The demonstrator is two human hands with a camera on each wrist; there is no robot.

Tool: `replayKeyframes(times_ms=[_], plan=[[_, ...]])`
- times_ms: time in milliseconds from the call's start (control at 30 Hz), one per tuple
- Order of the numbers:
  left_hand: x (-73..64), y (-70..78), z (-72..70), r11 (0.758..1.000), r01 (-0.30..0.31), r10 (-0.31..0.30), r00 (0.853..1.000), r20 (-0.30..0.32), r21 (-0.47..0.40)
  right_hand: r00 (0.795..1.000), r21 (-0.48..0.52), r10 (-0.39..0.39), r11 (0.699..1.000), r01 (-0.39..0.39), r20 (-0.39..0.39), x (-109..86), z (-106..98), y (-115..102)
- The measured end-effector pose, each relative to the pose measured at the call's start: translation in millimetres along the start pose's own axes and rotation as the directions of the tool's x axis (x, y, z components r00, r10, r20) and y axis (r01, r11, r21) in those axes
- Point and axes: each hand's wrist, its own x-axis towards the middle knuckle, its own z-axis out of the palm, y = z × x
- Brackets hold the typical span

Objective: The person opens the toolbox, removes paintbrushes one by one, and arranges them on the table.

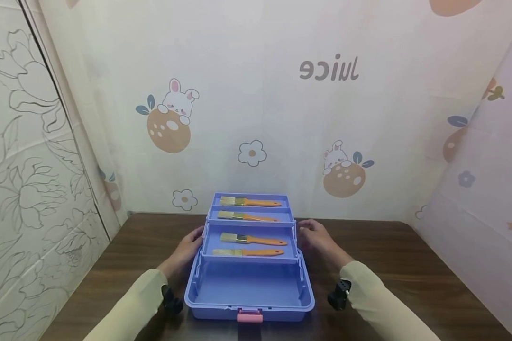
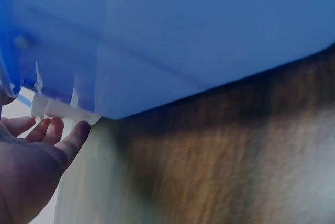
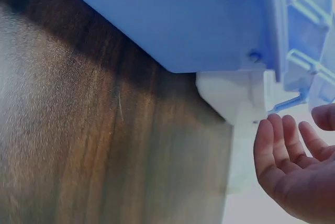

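A lavender-blue toolbox (image 1: 249,308) stands open with its stepped trays (image 1: 256,232) raised above the bare lower compartment. Several paint brushes (image 1: 262,240) with orange handles and pale bristles lie crosswise in those trays. My left hand (image 1: 190,246) is at the box's rear left side; in the left wrist view its fingertips (image 2: 79,130) reach a whitish part (image 2: 70,111) behind the box. On the opposite side, my right hand (image 1: 321,240) has loosely bent fingers beside the trays. Its fingertips (image 3: 265,127) are close to a white piece (image 3: 233,93) at the box's back; contact is unclear.
The box sits on a dark wood table (image 1: 379,270). Just beyond the table's back edge hangs a pale printed curtain (image 1: 256,94), with further hangings at left and right. A pink latch (image 1: 249,316) is on the box's front.
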Motion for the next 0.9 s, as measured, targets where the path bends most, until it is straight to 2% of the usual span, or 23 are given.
replayKeyframes(times_ms=[133, 300, 633, 800, 900], plan=[[-1.3, -0.4, 4.2, 0.997, -0.066, 0.067, 0.997, -0.026, 0.045, 0.997, -0.002, -0.074, 0.997, 0.074, -0.004, -10.8, -5, -11], [0.3, -3.0, 6.8, 0.994, -0.094, 0.097, 0.993, -0.062, 0.047, 0.984, -0.066, -0.176, 0.982, 0.176, 0.002, -21.5, -10, -22], [0.9, -5.9, 8.4, 0.973, -0.153, 0.171, 0.981, -0.093, 0.173, 0.97, -0.143, -0.239, 0.959, 0.243, 0.045, -33.8, -12, -40], [-0.6, -6.9, 9.2, 0.969, -0.17, 0.192, 0.975, -0.111, 0.182, 0.955, -0.195, -0.272, 0.937, 0.291, 0.12, -40.1, -8, -53], [-1.4, -7.3, 10.1, 0.972, -0.161, 0.184, 0.974, -0.129, 0.172, 0.944, -0.213, -0.282, 0.925, 0.314, 0.168, -42.0, -4, -61]])
